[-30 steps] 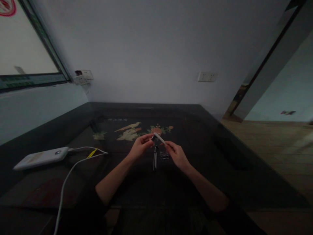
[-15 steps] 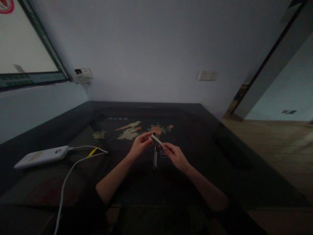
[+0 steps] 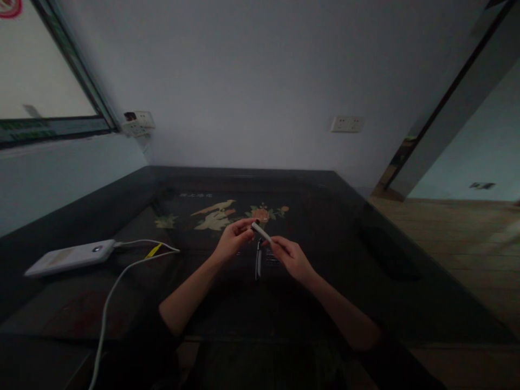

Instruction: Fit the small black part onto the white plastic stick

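Note:
My left hand [image 3: 234, 238] is closed at the dark far end of a slim pale stick [image 3: 262, 232], which slants down to the right. The fingers of my right hand [image 3: 293, 259] pinch the stick's nearer end. Both hands are held over the dark tabletop, one on each side. Just below them is a narrow silver-and-dark piece [image 3: 258, 262] with a small loop at its top; whether it lies on the table or hangs from the stick, I cannot tell. Poor light hides the stick's exact kind.
A white power bank [image 3: 71, 258] lies on the left, with a white cable [image 3: 108, 303] bearing a yellow tag [image 3: 154, 251]. A dark flat object [image 3: 388, 254] lies to the right. The glossy black table [image 3: 325, 216] has a bird-and-flower picture. A wall socket [image 3: 348, 124] is behind.
Both hands keep their hold on the pale stick almost unmoved. The view has shifted very slightly.

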Action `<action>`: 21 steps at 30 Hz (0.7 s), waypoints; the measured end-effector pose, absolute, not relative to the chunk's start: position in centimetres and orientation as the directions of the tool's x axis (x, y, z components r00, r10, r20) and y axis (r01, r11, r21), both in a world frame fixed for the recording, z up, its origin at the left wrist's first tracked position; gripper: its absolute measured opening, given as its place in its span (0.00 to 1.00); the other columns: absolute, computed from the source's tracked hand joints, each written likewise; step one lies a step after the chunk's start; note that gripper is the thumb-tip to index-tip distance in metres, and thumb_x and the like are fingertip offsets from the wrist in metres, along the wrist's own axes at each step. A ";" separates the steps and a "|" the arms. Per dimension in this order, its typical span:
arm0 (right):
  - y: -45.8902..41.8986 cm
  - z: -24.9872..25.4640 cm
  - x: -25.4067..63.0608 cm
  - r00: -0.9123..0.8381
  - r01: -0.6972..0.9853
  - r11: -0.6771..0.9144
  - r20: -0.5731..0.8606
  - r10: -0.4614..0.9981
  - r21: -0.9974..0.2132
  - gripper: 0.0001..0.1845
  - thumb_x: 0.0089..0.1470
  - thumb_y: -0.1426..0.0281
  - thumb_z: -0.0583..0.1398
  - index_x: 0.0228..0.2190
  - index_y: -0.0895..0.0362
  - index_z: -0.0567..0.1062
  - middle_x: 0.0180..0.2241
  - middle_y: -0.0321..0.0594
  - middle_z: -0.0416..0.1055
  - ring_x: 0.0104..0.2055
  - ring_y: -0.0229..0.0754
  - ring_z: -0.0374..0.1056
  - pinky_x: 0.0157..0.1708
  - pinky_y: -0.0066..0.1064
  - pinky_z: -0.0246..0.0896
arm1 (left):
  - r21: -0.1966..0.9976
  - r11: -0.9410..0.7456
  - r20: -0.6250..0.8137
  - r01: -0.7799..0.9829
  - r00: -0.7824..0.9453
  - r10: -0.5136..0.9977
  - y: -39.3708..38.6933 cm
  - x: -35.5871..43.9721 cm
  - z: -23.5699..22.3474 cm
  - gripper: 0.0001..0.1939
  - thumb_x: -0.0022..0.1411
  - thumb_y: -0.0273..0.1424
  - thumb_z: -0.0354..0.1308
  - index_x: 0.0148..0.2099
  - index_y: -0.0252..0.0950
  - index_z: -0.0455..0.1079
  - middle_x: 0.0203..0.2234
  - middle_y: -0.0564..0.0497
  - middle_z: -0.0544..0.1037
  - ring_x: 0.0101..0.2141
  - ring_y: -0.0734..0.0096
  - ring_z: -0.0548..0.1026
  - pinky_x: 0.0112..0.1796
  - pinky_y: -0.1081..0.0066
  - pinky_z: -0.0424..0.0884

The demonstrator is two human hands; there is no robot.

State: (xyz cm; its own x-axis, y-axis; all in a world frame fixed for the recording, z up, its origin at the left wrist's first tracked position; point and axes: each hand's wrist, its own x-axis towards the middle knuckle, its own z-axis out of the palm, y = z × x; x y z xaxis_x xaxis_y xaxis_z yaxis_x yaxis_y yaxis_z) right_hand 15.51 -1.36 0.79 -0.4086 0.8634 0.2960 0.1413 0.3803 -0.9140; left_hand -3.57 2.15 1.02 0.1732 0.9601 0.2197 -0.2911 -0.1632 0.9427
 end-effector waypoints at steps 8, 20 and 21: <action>-1.1 0.8 15.6 -0.364 0.143 0.346 0.276 0.890 -0.927 0.21 0.58 0.56 0.52 0.38 0.61 0.73 0.20 0.32 0.55 0.21 0.33 0.50 0.21 0.27 0.45 | 0.938 -0.174 0.235 -0.300 0.182 0.955 1.9 -3.4 1.2 0.22 0.44 0.34 0.67 0.43 0.31 0.75 0.21 0.54 0.73 0.22 0.81 0.64 0.26 0.77 0.60; -0.9 0.4 15.6 -0.315 0.230 0.413 0.334 0.888 -0.881 0.22 0.60 0.58 0.50 0.43 0.60 0.74 0.21 0.34 0.59 0.23 0.34 0.55 0.23 0.27 0.48 | 0.933 -0.175 0.236 -0.314 0.170 0.957 2.1 -3.5 0.6 0.21 0.42 0.32 0.67 0.42 0.32 0.75 0.24 0.53 0.74 0.23 0.79 0.67 0.28 0.76 0.63; -1.0 0.5 15.6 -0.326 0.231 0.427 0.344 0.881 -0.874 0.22 0.61 0.58 0.50 0.43 0.60 0.74 0.21 0.34 0.60 0.23 0.34 0.55 0.23 0.27 0.49 | 0.934 -0.184 0.242 -0.306 0.164 0.956 2.2 -3.5 0.6 0.20 0.42 0.32 0.67 0.41 0.32 0.75 0.24 0.53 0.74 0.23 0.79 0.67 0.28 0.76 0.63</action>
